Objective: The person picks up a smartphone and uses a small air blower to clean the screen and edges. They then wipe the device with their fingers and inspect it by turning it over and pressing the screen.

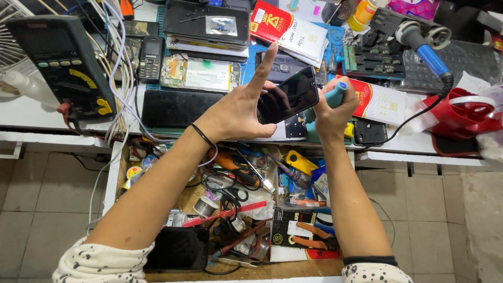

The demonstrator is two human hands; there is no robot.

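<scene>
- While the black phone (288, 95) is held up off the white bench (31, 112), it's being pinched at its near-left corner by the left hand (238, 110), thumb underneath, index finger stuck straight up past the top edge.
- The right hand (331, 107) is wrapped tight round a teal-handled tool (335, 94), pressed right against the phone's right edge. The tip can't be seen, so what exactly it's touching can't be told.
- Judgement only: with the glass tilted like that, the phone would be best kept steady by the thumb and lower fingers, and the tool worked along the edge with light pressure rather than levered hard, since a screen like this probably cracks easily.
- Pose: both forearms are raised from the bottom of the view, over the open drawer (272, 270) that sits just below the phone. The left wrist is bent back with a black hair band (201, 134) round it; the right wrist is kept fairly straight, fist upright.
- In the drawer below the phone, orange-handled pliers (309, 235), a red screwdriver (222, 215) and a dark tablet (178, 249) can be made out among the clutter.
- Well left of the phone, a black multimeter (63, 60) is propped up; to the right of the phone, a blue-handled soldering iron (427, 50) is parked.
</scene>
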